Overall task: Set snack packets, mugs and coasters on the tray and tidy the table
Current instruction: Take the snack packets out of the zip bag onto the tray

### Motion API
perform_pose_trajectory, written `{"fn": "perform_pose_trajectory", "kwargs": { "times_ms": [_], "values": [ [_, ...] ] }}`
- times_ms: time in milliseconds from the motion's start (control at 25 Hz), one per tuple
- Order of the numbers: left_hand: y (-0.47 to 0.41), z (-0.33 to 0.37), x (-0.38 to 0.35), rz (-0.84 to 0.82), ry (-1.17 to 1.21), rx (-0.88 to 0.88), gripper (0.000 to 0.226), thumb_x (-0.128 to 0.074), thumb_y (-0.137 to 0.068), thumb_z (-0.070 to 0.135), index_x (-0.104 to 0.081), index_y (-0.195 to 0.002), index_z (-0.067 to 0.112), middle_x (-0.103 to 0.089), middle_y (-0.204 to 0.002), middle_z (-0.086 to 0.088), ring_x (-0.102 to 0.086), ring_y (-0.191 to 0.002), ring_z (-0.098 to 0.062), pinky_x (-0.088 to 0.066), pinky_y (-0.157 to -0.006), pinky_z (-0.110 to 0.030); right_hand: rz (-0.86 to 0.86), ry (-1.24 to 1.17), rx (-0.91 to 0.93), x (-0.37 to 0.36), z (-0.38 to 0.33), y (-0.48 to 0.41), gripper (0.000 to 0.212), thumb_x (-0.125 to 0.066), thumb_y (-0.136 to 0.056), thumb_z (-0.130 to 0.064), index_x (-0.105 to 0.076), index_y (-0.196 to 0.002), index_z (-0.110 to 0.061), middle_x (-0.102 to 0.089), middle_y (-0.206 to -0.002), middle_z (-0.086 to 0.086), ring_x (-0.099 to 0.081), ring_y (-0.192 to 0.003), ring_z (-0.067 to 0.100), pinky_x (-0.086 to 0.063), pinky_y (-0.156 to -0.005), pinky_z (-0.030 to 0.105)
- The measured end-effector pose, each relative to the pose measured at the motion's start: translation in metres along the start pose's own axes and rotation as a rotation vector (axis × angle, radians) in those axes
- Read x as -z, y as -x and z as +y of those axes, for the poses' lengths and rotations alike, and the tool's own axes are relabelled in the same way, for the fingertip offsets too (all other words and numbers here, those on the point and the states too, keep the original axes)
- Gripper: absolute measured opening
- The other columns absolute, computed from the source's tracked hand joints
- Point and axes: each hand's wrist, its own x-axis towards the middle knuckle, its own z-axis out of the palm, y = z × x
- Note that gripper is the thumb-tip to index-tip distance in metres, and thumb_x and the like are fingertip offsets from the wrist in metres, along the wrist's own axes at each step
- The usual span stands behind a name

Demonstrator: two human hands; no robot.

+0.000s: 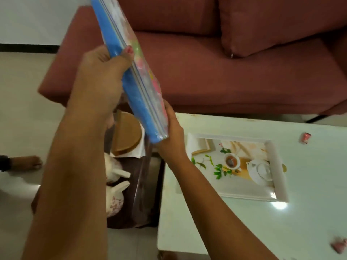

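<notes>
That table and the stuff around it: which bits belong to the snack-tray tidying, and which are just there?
Job: tray, mugs, round coasters, small packets, blue zip bag held in both hands.
Just there: sofa, cushion.

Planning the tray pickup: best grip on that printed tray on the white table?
Take the tray by its two short raised rims, one hand on each end, coming from above. It lies flat on the white table with nothing on it, and its upturned rims offer a lip. Both hands, left hand and right hand, now hold the blue plastic bag.
</notes>
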Motion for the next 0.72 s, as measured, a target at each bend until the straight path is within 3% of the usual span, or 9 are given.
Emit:
{"fn": "perform_pose_trajectory", "kwargs": {
  "times_ms": [120, 200, 280, 360, 440, 520, 600, 720],
  "values": [
    [0.028, -0.033, -0.064, -0.123, 0.061, 0.157, 0.018, -0.056, -0.091, 0.032, -0.060, -0.075, 0.026, -0.065, -0.069, 0.008, -0.066, -0.062, -0.003, -0.054, -0.054, -0.022, 0.033, -0.060, -0.213, 0.070, 0.029, 0.030, 0.031, -0.049, -0.091, 0.003, -0.055, -0.117, -0.011, -0.061, -0.080, -0.020, -0.058, -0.069, -0.016, -0.044, -0.065, 0.004],
    [0.053, -0.065, -0.096, -0.134, 0.103, 0.319, 0.013, -0.059, -0.089, 0.033, -0.060, -0.078, 0.025, -0.065, -0.077, 0.003, -0.067, -0.068, -0.008, -0.054, -0.055, -0.023, 0.024, 0.060, -0.295, 0.103, 0.052, 0.054, 0.030, -0.055, -0.090, -0.006, -0.057, -0.120, -0.011, -0.064, -0.095, -0.013, -0.061, -0.083, -0.002, -0.051, -0.071, 0.016],
    [0.084, -0.099, -0.113, -0.086, 0.151, 0.480, 0.006, -0.061, -0.087, 0.031, -0.060, -0.084, 0.026, -0.067, -0.086, 0.001, -0.068, -0.078, -0.013, -0.054, -0.053, -0.020, -0.103, 0.025, -0.482, 0.129, 0.076, 0.075, 0.040, -0.054, -0.090, -0.007, -0.053, -0.128, -0.017, -0.066, -0.112, 0.001, -0.064, -0.095, 0.015, -0.056, -0.074, 0.025],
    [0.111, -0.124, -0.115, -0.048, 0.192, 0.588, 0.011, -0.066, -0.081, 0.030, -0.061, -0.090, 0.026, -0.070, -0.089, 0.000, -0.069, -0.080, -0.015, -0.055, -0.053, -0.020, -0.250, -0.120, -0.725, 0.145, 0.092, 0.090, 0.043, -0.048, -0.090, -0.004, -0.054, -0.128, -0.023, -0.068, -0.110, 0.005, -0.066, -0.093, 0.017, -0.057, -0.068, 0.026],
    [0.130, -0.138, -0.118, -0.017, 0.237, 0.615, 0.024, -0.070, -0.069, 0.034, -0.063, -0.091, 0.025, -0.073, -0.078, 0.006, -0.072, -0.073, -0.010, -0.055, -0.053, -0.021, -0.375, -0.131, -0.817, 0.157, 0.099, 0.097, 0.040, -0.047, -0.090, -0.006, -0.055, -0.125, -0.023, -0.068, -0.106, 0.005, -0.067, -0.091, 0.015, -0.057, -0.068, 0.025],
    [0.138, -0.146, -0.127, -0.015, 0.227, 0.604, 0.031, -0.070, -0.064, 0.040, -0.064, -0.088, 0.022, -0.072, -0.068, 0.009, -0.072, -0.067, -0.006, -0.055, -0.053, -0.021, -0.408, -0.010, -0.773, 0.166, 0.100, 0.096, 0.035, -0.047, -0.091, -0.009, -0.058, -0.121, -0.021, -0.067, -0.107, 0.005, -0.066, -0.093, 0.016, -0.058, -0.068, 0.026],
    [0.143, -0.152, -0.143, -0.043, 0.170, 0.600, 0.036, -0.067, -0.064, 0.052, -0.065, -0.086, 0.023, -0.072, -0.068, 0.008, -0.072, -0.065, -0.009, -0.055, -0.054, -0.022, -0.279, 0.080, -0.619, 0.180, 0.095, 0.087, 0.029, -0.047, -0.092, -0.016, -0.062, -0.117, -0.022, -0.067, -0.110, 0.002, -0.064, -0.100, 0.018, -0.058, -0.076, 0.032],
    [0.152, -0.159, -0.172, -0.092, 0.018, 0.634, 0.036, -0.050, -0.072, 0.068, -0.061, -0.084, 0.036, -0.071, -0.067, 0.013, -0.071, -0.062, -0.006, -0.054, -0.051, -0.021, -0.116, -0.080, -0.443, 0.207, 0.076, 0.069, 0.024, -0.052, -0.093, -0.032, -0.062, -0.114, -0.035, -0.064, -0.112, -0.008, -0.063, -0.101, 0.011, -0.056, -0.077, 0.026]
  ]
}}
